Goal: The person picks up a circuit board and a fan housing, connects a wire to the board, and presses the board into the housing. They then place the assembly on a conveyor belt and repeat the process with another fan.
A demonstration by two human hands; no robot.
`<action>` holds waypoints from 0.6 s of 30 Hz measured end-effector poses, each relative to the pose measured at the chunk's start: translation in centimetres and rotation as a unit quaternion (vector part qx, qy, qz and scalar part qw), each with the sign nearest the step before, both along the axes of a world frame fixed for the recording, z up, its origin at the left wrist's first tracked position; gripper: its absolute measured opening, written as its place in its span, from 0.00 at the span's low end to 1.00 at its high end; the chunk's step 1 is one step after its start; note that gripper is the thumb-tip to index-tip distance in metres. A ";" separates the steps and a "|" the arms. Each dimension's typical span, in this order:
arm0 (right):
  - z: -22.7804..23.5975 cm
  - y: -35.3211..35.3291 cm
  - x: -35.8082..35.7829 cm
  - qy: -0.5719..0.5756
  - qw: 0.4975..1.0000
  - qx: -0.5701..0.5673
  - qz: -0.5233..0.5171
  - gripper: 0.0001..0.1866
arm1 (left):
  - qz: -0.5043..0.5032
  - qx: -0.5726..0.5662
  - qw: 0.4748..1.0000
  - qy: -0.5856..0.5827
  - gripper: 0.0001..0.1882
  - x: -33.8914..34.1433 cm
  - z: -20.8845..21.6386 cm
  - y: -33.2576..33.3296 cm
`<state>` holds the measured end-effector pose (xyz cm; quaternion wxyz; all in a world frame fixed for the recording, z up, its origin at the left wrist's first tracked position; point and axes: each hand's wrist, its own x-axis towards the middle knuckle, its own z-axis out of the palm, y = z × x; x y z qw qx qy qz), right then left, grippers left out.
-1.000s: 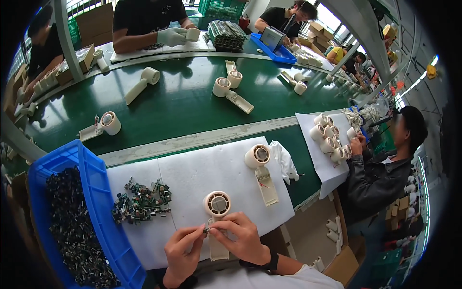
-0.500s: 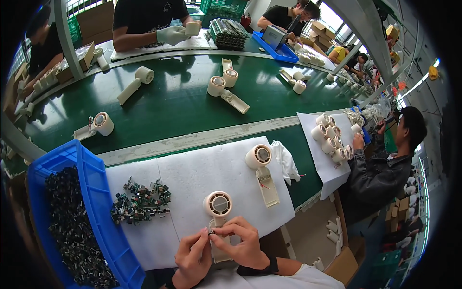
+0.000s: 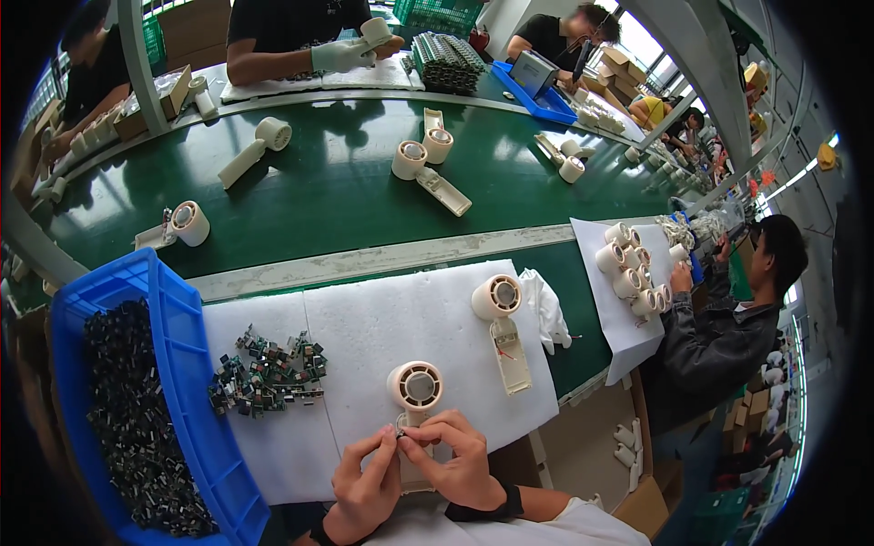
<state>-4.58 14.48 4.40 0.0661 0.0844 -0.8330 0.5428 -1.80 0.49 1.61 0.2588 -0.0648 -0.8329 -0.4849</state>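
A white handheld fan (image 3: 416, 386) lies directly in front of me, its round grille head facing up and its handle half hidden under my hands. Over the handle, my left hand (image 3: 368, 478) and my right hand (image 3: 458, 462) meet with thumbs and fingertips pinched together. Between the fingertips is a tiny dark part, too small to make out, close to the fan's neck. A second fan (image 3: 503, 300) rests to the right, its open handle showing thin red wires. Left of my hands sits a loose pile of small green circuit boards (image 3: 269, 370) on the white foam sheet (image 3: 350, 318).
A blue crate (image 3: 196, 414) full of small circuit boards stands at the left. Past the foam, a green conveyor belt (image 3: 319, 214) carries several fans. White gloves (image 3: 546, 314) lie at the right, near a cardboard box (image 3: 583, 446). Co-workers sit opposite and at the right.
The view has shifted slightly. My hands keep their pinch over the fan handle. Across the belt, the co-worker's gloved hand and the white part in it have moved.
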 end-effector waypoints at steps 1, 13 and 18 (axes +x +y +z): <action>-0.1 0.0 0.1 0.003 1.000 0.001 0.002 0.09 | -0.001 0.001 1.000 -0.004 0.20 0.0 0.1 -0.1; 2.0 2.3 -3.8 0.164 0.963 0.208 0.056 0.22 | -0.131 0.120 0.972 -0.156 0.19 -2.0 1.9 -3.3; 5.1 2.4 -8.2 0.081 0.957 0.222 0.165 0.31 | -0.037 -0.042 0.997 -0.045 0.21 -2.9 2.6 -4.5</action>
